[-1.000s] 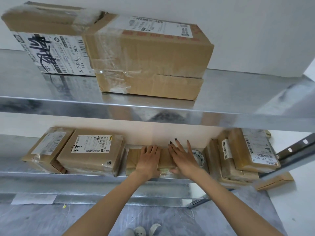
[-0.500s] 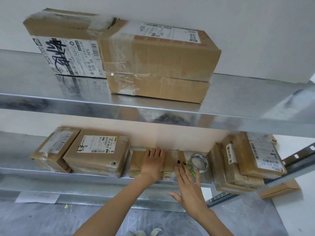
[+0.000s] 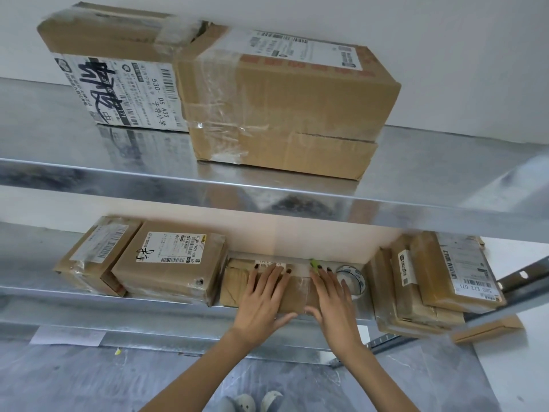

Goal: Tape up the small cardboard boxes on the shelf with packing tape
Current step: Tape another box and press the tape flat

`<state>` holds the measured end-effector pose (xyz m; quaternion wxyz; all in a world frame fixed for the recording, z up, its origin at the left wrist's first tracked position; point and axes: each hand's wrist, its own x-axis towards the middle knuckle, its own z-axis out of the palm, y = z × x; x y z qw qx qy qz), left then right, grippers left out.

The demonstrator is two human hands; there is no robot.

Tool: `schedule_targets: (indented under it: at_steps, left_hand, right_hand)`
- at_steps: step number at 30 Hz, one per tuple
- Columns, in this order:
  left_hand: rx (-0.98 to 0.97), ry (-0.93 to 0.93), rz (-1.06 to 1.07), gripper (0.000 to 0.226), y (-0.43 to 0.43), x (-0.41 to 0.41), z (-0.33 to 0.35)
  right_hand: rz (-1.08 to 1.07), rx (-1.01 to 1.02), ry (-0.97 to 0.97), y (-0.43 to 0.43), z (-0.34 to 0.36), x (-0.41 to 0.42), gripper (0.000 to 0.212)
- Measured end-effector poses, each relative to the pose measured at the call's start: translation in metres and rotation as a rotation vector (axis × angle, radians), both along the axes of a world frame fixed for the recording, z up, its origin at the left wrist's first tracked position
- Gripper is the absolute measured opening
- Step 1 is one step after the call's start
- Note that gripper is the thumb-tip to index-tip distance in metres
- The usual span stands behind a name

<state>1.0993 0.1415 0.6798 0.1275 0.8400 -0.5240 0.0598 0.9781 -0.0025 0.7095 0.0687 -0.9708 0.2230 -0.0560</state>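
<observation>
A small flat cardboard box (image 3: 237, 285) lies on the lower metal shelf (image 3: 148, 304), with clear tape across its right part. My left hand (image 3: 263, 298) rests flat on its top, fingers spread, thumb over the front edge. My right hand (image 3: 331, 295) lies flat on the box's right end, thumb at the front edge. A roll of clear packing tape (image 3: 352, 279) stands just right of my right hand, partly hidden by my fingers. A small green object (image 3: 313, 264) shows beyond my right fingertips.
Two taped parcels (image 3: 169, 260) sit left of the small box, and a stack of parcels (image 3: 430, 278) leans at the right. A large taped carton (image 3: 285, 102) stands on the upper shelf (image 3: 267, 191), whose front edge overhangs the lower shelf. Grey floor below.
My right hand, which had pulled back off the shelf half a second ago, has returned onto the right end of the small box. My left hand stayed on the box.
</observation>
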Motion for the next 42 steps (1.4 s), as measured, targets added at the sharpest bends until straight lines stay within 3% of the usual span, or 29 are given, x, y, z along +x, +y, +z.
schedule_targets:
  at_steps: [3, 7, 10, 14, 16, 21, 27, 31, 37, 42]
  left_hand:
    - [-0.141, -0.08, -0.051, 0.063, 0.002, 0.004, 0.002]
    - [-0.159, 0.042, -0.022, 0.083, -0.005, 0.016, 0.019]
    - [0.037, 0.114, -0.018, 0.102, -0.014, 0.029, 0.028]
    - [0.384, 0.146, -0.017, 0.112, -0.027, 0.037, 0.035]
    - [0.413, 0.177, 0.001, 0.11, -0.03, 0.035, 0.033]
    - [0.324, 0.188, 0.018, 0.102, -0.026, 0.029, 0.027]
    - [0.284, 0.176, 0.006, 0.102, -0.026, 0.03, 0.025]
    - [0.26, 0.151, -0.001, 0.101, -0.024, 0.03, 0.02]
    - [0.236, 0.163, -0.014, 0.099, -0.024, 0.033, 0.02]
    - [0.234, 0.161, -0.021, 0.1, -0.025, 0.033, 0.017]
  right_hand:
    - [-0.008, 0.0, -0.037, 0.003, -0.003, -0.003, 0.091]
    - [-0.024, -0.037, -0.072, 0.007, -0.006, -0.004, 0.083]
    - [-0.033, -0.068, -0.086, 0.009, -0.007, -0.006, 0.076]
    - [-0.011, -0.16, -0.117, 0.01, -0.016, -0.014, 0.048]
    - [-0.013, -0.176, -0.1, 0.013, -0.017, -0.017, 0.041]
    - [0.03, -0.142, -0.018, 0.033, -0.015, -0.024, 0.057]
    - [0.016, -0.182, 0.073, 0.04, -0.004, -0.02, 0.056]
    - [-0.007, -0.152, 0.11, 0.042, 0.003, -0.012, 0.077]
    - [-0.068, -0.103, 0.262, 0.033, 0.008, 0.013, 0.089]
    - [-0.045, -0.106, 0.257, 0.025, 0.01, 0.023, 0.096]
